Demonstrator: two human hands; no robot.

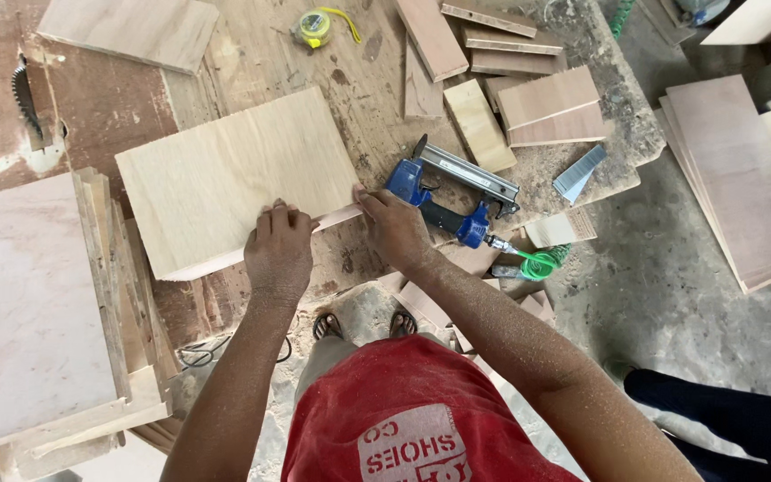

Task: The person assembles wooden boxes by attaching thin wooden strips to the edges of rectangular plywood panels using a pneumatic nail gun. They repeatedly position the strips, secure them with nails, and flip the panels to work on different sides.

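Both hands at a plywood panel's near edge

Left hand (278, 250) fingers curl over the plywood panel (234, 178); right hand (392, 225) pinches its corner, fingertips hidden.

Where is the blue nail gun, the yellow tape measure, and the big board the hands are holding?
Blue nail gun (446, 192): head view, on its blue body.
Yellow tape measure (314, 27): head view, on its round case.
Big board (225, 174): head view, on the middle of its top face.
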